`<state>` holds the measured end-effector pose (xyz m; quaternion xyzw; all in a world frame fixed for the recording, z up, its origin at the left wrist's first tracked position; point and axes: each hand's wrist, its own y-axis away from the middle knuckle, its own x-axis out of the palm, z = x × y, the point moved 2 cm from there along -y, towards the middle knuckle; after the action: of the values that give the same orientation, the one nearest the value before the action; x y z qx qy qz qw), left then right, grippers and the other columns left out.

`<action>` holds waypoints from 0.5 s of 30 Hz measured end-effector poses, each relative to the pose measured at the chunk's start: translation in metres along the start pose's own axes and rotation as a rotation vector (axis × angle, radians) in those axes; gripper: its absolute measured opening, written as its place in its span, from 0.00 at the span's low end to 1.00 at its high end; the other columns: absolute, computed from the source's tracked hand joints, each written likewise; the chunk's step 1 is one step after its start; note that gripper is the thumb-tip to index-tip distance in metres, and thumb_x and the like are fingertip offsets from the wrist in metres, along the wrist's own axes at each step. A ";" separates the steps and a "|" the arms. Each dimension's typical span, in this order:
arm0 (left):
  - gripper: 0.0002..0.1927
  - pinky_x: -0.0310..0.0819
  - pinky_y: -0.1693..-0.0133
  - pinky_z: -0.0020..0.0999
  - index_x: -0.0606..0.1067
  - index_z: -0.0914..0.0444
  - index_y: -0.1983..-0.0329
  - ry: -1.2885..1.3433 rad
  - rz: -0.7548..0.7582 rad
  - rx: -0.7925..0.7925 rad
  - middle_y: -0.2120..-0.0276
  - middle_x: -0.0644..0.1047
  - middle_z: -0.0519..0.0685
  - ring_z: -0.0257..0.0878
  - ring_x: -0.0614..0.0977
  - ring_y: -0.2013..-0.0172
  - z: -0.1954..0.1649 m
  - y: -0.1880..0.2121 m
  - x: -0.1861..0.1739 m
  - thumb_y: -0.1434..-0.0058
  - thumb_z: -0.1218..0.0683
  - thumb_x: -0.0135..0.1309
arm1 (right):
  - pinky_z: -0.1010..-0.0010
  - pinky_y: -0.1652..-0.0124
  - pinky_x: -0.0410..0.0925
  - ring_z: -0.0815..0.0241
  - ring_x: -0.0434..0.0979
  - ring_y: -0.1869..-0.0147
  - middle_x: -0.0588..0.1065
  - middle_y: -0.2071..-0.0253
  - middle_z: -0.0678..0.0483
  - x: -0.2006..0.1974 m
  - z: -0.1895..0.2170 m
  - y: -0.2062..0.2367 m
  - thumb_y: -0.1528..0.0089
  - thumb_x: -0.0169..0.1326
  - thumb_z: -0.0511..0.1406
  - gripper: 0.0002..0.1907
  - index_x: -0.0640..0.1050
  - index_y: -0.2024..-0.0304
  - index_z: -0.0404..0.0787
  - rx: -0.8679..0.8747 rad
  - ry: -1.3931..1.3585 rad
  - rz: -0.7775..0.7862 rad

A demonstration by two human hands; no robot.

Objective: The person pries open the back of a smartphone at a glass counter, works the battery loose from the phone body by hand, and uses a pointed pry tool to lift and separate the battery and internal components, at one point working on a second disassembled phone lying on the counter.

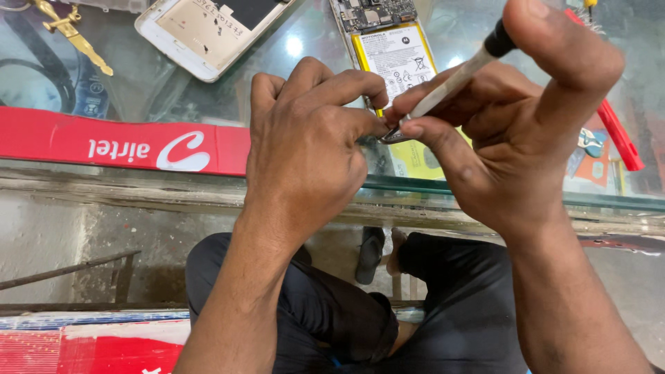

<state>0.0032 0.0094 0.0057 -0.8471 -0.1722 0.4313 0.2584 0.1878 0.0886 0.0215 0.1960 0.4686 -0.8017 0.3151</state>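
While a small metal part (393,134) is pinched by the left hand (305,145), the screwdriver (457,77) is clamped in the right hand (512,131); light, slippery, best edge-gripped.

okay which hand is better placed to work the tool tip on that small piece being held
Right. The right hand already grips the slim white screwdriver, index finger capping its black end, tip down at the small metal part. The left hand is busy pinching that part steady over the glass counter.
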 end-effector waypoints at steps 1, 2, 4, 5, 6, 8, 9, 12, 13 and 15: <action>0.16 0.55 0.53 0.41 0.86 0.55 0.65 -0.001 -0.003 0.004 0.52 0.82 0.36 0.37 0.74 0.57 0.000 0.000 0.001 0.48 0.65 0.53 | 0.71 0.49 0.80 0.53 0.85 0.47 0.57 0.30 0.51 0.000 -0.001 0.001 0.28 0.61 0.22 0.43 0.45 0.28 0.50 -0.001 0.028 -0.014; 0.16 0.55 0.53 0.41 0.86 0.55 0.66 -0.008 0.004 0.005 0.52 0.82 0.36 0.37 0.74 0.57 0.000 -0.001 0.002 0.47 0.66 0.53 | 0.72 0.51 0.80 0.53 0.84 0.48 0.57 0.30 0.50 0.000 -0.001 0.001 0.29 0.63 0.22 0.44 0.45 0.28 0.50 -0.002 0.055 -0.029; 0.16 0.55 0.54 0.41 0.86 0.55 0.67 -0.028 0.016 0.000 0.53 0.82 0.35 0.36 0.74 0.58 0.001 -0.001 0.002 0.47 0.66 0.53 | 0.73 0.54 0.79 0.55 0.82 0.51 0.56 0.32 0.49 0.000 -0.003 0.003 0.30 0.65 0.24 0.45 0.45 0.30 0.50 0.021 0.087 -0.061; 0.16 0.55 0.53 0.41 0.86 0.55 0.66 -0.028 0.012 0.004 0.53 0.82 0.35 0.36 0.74 0.58 0.000 -0.001 0.002 0.47 0.66 0.52 | 0.74 0.55 0.79 0.55 0.81 0.51 0.56 0.32 0.48 0.000 -0.003 0.004 0.30 0.66 0.25 0.45 0.44 0.31 0.50 0.024 0.107 -0.067; 0.17 0.55 0.53 0.41 0.86 0.55 0.66 -0.027 0.008 0.008 0.53 0.82 0.35 0.36 0.74 0.57 0.000 -0.001 0.002 0.47 0.67 0.52 | 0.76 0.55 0.80 0.56 0.81 0.50 0.56 0.33 0.47 0.000 -0.003 0.005 0.27 0.66 0.26 0.45 0.43 0.31 0.49 0.010 0.138 -0.053; 0.18 0.55 0.53 0.40 0.87 0.54 0.65 -0.021 -0.001 0.013 0.53 0.82 0.35 0.36 0.74 0.57 0.000 0.000 0.002 0.47 0.67 0.52 | 0.76 0.52 0.79 0.56 0.80 0.47 0.61 0.36 0.46 0.000 -0.003 0.007 0.24 0.63 0.26 0.43 0.41 0.30 0.47 0.037 0.089 -0.018; 0.18 0.55 0.53 0.40 0.87 0.54 0.64 -0.014 -0.006 0.015 0.53 0.82 0.35 0.36 0.74 0.57 0.000 0.000 0.003 0.47 0.67 0.52 | 0.75 0.50 0.78 0.55 0.79 0.45 0.66 0.38 0.45 0.000 -0.004 0.008 0.24 0.60 0.25 0.42 0.41 0.28 0.46 0.078 0.012 0.004; 0.19 0.55 0.53 0.40 0.87 0.54 0.64 -0.025 0.007 0.009 0.53 0.82 0.34 0.36 0.74 0.57 0.000 0.001 0.004 0.47 0.67 0.52 | 0.77 0.62 0.74 0.60 0.80 0.61 0.79 0.47 0.42 -0.002 -0.005 0.010 0.30 0.57 0.25 0.41 0.41 0.31 0.42 0.184 -0.031 -0.033; 0.19 0.55 0.53 0.40 0.87 0.54 0.64 -0.036 0.017 0.005 0.54 0.82 0.34 0.36 0.74 0.57 0.000 0.001 0.004 0.47 0.68 0.52 | 0.77 0.64 0.74 0.60 0.81 0.64 0.80 0.48 0.42 -0.003 -0.005 0.010 0.31 0.58 0.25 0.41 0.41 0.32 0.42 0.186 -0.008 -0.047; 0.19 0.55 0.53 0.39 0.87 0.53 0.61 -0.036 0.004 0.010 0.53 0.82 0.34 0.35 0.73 0.57 0.000 0.001 0.004 0.46 0.67 0.53 | 0.77 0.64 0.76 0.60 0.83 0.64 0.81 0.50 0.41 -0.003 -0.004 0.010 0.32 0.60 0.26 0.43 0.42 0.31 0.43 0.159 0.049 -0.058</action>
<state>0.0054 0.0107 0.0026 -0.8383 -0.1729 0.4478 0.2584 0.1973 0.0896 0.0149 0.2263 0.4166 -0.8400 0.2637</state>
